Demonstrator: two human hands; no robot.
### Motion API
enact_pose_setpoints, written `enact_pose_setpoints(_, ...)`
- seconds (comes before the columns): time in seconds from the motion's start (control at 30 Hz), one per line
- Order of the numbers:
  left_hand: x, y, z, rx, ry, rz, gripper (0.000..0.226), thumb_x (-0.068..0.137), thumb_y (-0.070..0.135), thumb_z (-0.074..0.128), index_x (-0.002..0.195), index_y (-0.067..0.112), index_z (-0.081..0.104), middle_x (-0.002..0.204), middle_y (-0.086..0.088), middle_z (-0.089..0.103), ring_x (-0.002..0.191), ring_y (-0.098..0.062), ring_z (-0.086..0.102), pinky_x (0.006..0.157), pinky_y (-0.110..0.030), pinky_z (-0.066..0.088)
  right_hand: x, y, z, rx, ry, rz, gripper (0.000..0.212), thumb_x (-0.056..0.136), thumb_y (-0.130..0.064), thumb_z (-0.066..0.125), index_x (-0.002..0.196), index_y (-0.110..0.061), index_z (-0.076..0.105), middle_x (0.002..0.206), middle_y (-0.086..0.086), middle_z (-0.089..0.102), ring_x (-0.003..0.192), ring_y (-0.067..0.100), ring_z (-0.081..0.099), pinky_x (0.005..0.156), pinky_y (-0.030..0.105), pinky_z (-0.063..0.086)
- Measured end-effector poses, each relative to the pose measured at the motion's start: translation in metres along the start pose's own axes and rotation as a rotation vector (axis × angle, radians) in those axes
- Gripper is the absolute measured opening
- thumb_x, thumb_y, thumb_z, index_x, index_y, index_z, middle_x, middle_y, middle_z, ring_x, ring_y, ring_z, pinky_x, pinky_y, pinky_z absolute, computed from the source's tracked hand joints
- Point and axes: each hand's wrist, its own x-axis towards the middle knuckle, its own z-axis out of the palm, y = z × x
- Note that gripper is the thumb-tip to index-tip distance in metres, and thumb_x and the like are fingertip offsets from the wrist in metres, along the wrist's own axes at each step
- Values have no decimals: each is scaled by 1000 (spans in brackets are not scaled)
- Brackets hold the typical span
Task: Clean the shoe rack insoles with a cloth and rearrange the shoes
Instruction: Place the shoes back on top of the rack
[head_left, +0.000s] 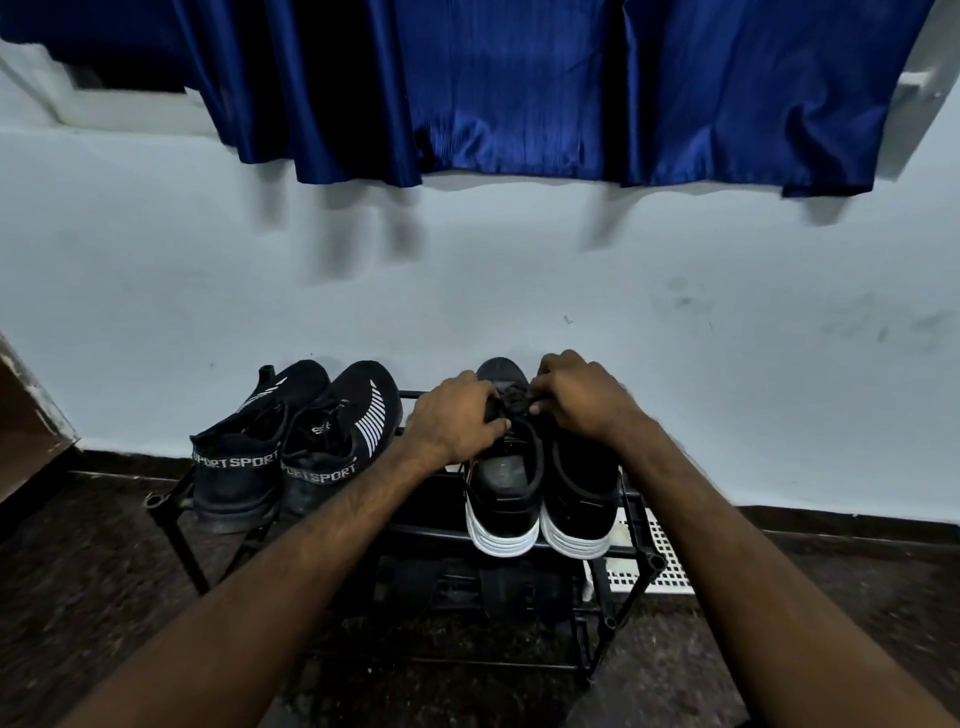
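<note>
Pale blue wall (675, 364) fills the background, with a shiny blue curtain (519, 88) hanging above it, and down at floor level we have the black shoe rack (655, 562) standing against that wall. On the top shelf, left side, sits a dark pair of sport shoes (291, 441), heels toward us. To their right is the black pair with white soles (540, 493), side by side and touching. Both arms reach in over that pair. The left grip (457, 415) has its fingers curled onto the laces (514, 400), and the right grip (582, 395) pinches the same knot from the other side. Dark sandals (498, 587) lie on the lower shelf, and a white perforated panel (670, 571) shows at the rack's right end.
</note>
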Motion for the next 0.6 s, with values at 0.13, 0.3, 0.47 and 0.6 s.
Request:
enact_pose_setpoints(0.13, 0, -5, -7, -80, 38, -9, 20, 92, 31, 54, 101, 21, 67, 106, -1, 61, 99, -22, 60, 79, -32, 44, -2, 2, -8, 169, -44, 70, 12, 94, -25, 59, 98, -19, 68, 108, 2, 63, 106, 23, 55, 78, 31, 38)
enact_pose_setpoints(0.3, 1, -13, -7, -341, -48, -131, 13, 92, 23, 60, 96, 18, 71, 97, 1, 72, 82, -18, 65, 74, -32, 53, -3, -9, -20, 477, -247, 279, 19, 96, -20, 57, 82, -17, 70, 67, -5, 69, 63, 5, 60, 60, 22, 44)
enact_pose_setpoints(0.47, -3, -5, 2, -311, -68, -167, 24, 89, 42, 66, 91, 18, 65, 91, 0, 69, 88, -20, 63, 79, -34, 51, -3, -28, -34, 695, -354, 384, 22, 97, -17, 54, 83, -12, 70, 65, -1, 67, 49, 6, 56, 48, 19, 45)
enact_pose_setpoints(0.6, -2, 0, -5, -417, 18, -255, 19, 83, 32, 76, 76, 15, 71, 77, -1, 71, 70, -18, 65, 70, -30, 54, -6, -43, -31, 907, -491, 491, 25, 101, -10, 46, 98, 5, 66, 69, 11, 69, 54, 15, 64, 52, 23, 57)
